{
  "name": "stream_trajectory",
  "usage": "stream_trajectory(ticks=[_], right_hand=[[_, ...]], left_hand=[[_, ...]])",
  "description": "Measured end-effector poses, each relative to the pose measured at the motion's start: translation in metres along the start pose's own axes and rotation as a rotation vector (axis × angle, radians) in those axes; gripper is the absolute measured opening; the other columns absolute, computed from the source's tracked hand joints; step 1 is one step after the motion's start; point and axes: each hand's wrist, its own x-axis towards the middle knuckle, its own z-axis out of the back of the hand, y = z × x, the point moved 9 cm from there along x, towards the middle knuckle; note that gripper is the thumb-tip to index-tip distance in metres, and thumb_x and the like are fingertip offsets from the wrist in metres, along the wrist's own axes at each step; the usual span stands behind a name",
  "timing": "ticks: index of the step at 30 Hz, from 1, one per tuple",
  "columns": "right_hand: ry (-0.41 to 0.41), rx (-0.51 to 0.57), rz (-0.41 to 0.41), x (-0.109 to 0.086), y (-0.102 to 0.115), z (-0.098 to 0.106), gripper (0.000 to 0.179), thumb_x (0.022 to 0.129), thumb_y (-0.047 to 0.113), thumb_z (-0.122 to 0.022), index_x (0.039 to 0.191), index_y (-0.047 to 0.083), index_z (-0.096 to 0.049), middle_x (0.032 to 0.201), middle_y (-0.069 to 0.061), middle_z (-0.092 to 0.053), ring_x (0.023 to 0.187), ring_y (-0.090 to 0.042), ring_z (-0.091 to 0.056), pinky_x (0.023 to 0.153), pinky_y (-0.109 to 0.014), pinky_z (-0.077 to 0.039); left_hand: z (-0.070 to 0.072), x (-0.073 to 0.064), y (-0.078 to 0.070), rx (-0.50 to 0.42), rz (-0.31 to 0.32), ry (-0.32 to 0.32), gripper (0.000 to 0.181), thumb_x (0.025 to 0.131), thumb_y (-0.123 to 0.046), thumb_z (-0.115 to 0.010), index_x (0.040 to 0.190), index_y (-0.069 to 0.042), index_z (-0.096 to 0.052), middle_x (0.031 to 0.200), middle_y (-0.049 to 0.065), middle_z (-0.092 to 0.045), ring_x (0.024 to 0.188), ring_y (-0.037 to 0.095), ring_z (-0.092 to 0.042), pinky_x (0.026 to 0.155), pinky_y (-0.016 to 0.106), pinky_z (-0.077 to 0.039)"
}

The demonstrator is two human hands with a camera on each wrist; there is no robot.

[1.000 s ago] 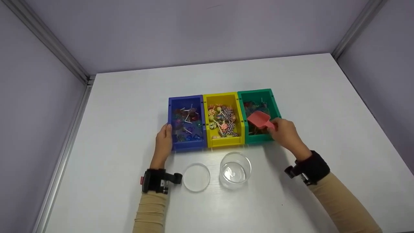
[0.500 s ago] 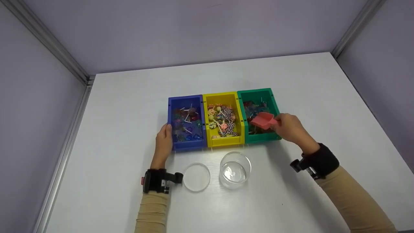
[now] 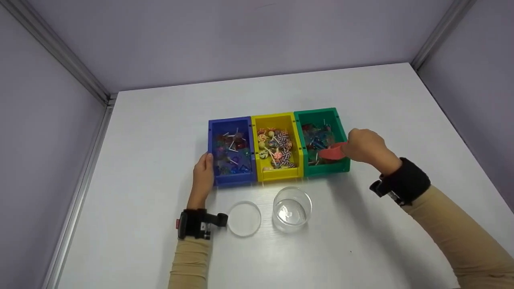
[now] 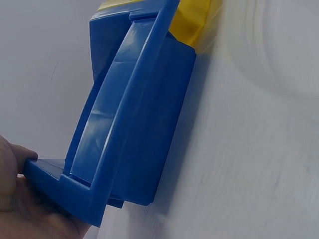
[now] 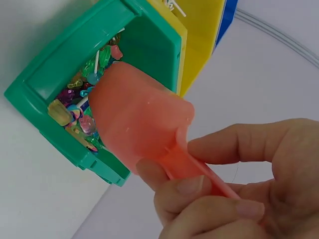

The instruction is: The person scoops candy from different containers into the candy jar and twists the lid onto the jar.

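My right hand [image 3: 364, 146] grips the handle of a pink scoop [image 5: 142, 117] between thumb and curled fingers. The scoop is tilted over the green bin [image 3: 341, 166], its underside facing the right wrist camera. Small glossy candy-like pieces [image 5: 85, 122], some with white sticks, lie in that bin; what the scoop carries is hidden. At the far left of the row, my left hand [image 3: 203, 174] holds the side wall of the blue bin [image 4: 124, 109], thumb at the rim and fingers underneath. Between these stands a yellow bin [image 3: 281, 175] with swirl lollipops [image 3: 278, 154].
In front of the bins stands a clear round jar [image 3: 292, 210]. Left of it lies a clear round lid [image 3: 244, 219], close to the left wrist camera. Everything stands on a white table [image 3: 160, 120] with grey walls at the back and sides.
My right hand has moved right and a little up in the head view. The scoop has turned from showing its broad face to nearly edge-on. My left hand keeps its place on the blue bin.
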Motion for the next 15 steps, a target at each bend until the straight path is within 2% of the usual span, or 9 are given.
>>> stream_trajectory(ticks=[6,10,15], right_hand=[[0.089,-0.135,-0.027,0.004,0.009,0.001,0.022,0.089,0.017,-0.05,0.082,-0.002,-0.058,0.065,-0.004,-0.043,0.062,-0.019,-0.041,0.05,-0.028,-0.034],[0.133,-0.159,-0.036,0.008,0.013,0.002,0.026,0.088,0.018,-0.051,0.097,-0.005,-0.06,0.071,-0.006,-0.046,0.066,-0.02,-0.042,0.054,-0.03,-0.035],[0.15,-0.189,-0.052,0.016,0.013,0.004,0.032,0.089,0.021,-0.053,0.104,-0.006,-0.062,0.074,-0.007,-0.049,0.072,-0.023,-0.045,0.06,-0.032,-0.04]], left_hand=[[0.001,-0.001,0.0,-0.011,-0.009,-0.01,0.045,0.107,-0.023,-0.032,0.136,0.008,-0.046,0.141,0.027,-0.05,0.137,0.038,-0.045,0.116,0.049,-0.037],[0.002,0.0,-0.002,-0.018,-0.026,-0.022,0.044,0.106,-0.021,-0.033,0.134,0.009,-0.048,0.139,0.029,-0.051,0.136,0.039,-0.045,0.115,0.049,-0.037],[0.002,0.0,-0.001,-0.019,-0.033,-0.028,0.044,0.106,-0.021,-0.033,0.134,0.01,-0.047,0.139,0.029,-0.051,0.135,0.039,-0.045,0.115,0.05,-0.038]])
